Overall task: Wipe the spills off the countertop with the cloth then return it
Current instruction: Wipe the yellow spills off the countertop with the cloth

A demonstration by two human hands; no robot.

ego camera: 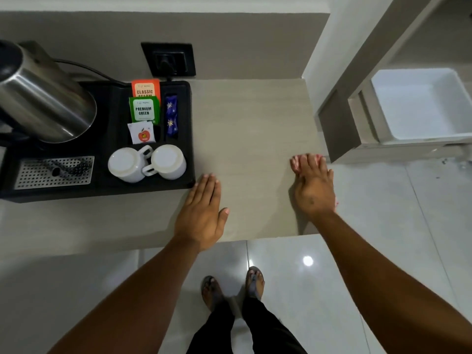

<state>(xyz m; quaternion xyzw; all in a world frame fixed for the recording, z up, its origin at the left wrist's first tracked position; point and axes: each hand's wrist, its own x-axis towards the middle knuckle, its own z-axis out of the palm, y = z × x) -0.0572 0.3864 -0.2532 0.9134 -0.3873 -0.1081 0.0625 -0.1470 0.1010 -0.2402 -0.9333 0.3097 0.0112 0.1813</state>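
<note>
A small pink cloth (pixel 297 162) lies on the beige countertop (pixel 250 129) near its right edge, mostly hidden under my right hand (pixel 314 187), which presses flat on it; only pink edges show past the fingertips and at the wrist side. My left hand (pixel 201 208) rests flat on the countertop with fingers together, just right of the black tray, holding nothing. No spill is visible on the surface.
A black tray (pixel 102 192) at left carries a steel kettle (pixel 43 98), two upturned white cups (pixel 146 163), tea sachets (pixel 144 108) and a perforated drip plate (pixel 53 172). A wall socket (pixel 168 60) sits behind. A white bin (pixel 421 106) stands at right, tiled floor below.
</note>
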